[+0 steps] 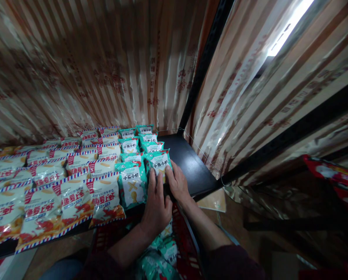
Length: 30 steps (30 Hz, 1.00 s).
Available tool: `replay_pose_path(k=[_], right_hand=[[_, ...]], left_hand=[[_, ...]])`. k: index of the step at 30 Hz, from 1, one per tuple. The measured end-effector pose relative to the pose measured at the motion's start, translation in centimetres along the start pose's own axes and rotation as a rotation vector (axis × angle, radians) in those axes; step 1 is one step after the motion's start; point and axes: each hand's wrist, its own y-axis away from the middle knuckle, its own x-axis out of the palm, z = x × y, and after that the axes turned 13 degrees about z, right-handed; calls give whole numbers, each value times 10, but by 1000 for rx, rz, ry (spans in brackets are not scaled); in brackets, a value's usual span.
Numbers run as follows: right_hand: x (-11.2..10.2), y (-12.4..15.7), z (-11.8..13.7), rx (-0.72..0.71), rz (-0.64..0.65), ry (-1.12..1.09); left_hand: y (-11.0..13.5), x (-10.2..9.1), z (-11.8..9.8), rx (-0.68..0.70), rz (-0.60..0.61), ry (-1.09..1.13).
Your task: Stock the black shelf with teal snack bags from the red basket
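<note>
A teal-and-white snack bag (159, 160) stands at the front of the right-hand row on the black shelf (188, 159), held between both my hands. The fingers of my left hand (156, 210) press on its lower front. My right hand (178, 182) grips its right side, thumb forward. Just left of it stands another teal bag (132, 184), and more teal bags line up behind in two rows. Below my wrists, a red basket (188, 241) holds several loose teal bags (159, 258).
White-and-orange snack bags (105, 198) with striped edges stand in rows across the left of the shelf. A black upright post (201, 66) rises at the back corner. Printed, pleated sheeting (112, 70) hangs behind. Red packaging (334, 179) shows at far right.
</note>
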Motion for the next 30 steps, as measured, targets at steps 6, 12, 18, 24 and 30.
replay_pose_path(k=[6,12,18,24,30], right_hand=[[5,5,2,60,-16,32],[8,8,2,54,-62,112],[7,7,0,19,-50,77],[8,6,0,3,13,45],[8,8,0,7,-38,43]], left_hand=[[0,0,0,0,-16,-30],[1,0,0,-4,-26,-80],[2,0,-2,15,0,-81],[3,2,0,9,10,-89],[2,-2,-2,28,-1,-115]])
